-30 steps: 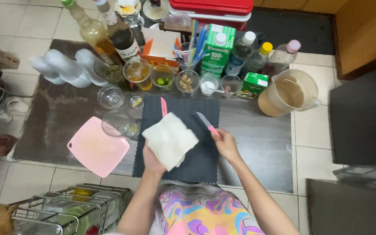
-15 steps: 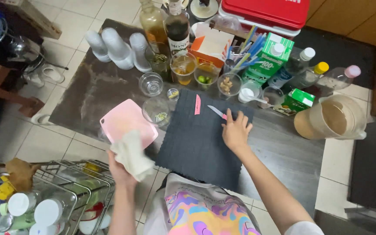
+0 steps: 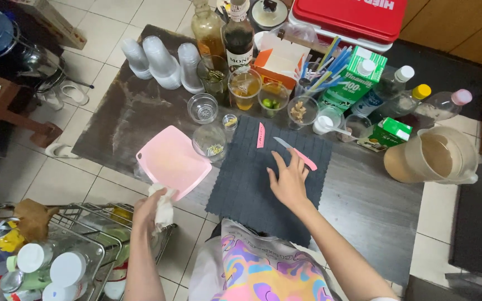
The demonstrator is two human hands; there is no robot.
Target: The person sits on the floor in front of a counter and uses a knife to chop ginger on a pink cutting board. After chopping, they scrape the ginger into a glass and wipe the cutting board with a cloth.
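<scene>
the white cloth (image 3: 163, 207) is crumpled into a soft wad, bunched in your left hand (image 3: 150, 212) at the near left edge of the table (image 3: 140, 111), just below the near corner of the pink cutting board (image 3: 173, 161). your fingers are closed around it. your right hand (image 3: 288, 181) lies flat and open on the dark mat (image 3: 252, 184), fingertips touching the pink-handled knife (image 3: 295, 153). a pink knife sheath (image 3: 260, 135) lies left of the knife, at the mat's far edge.
</scene>
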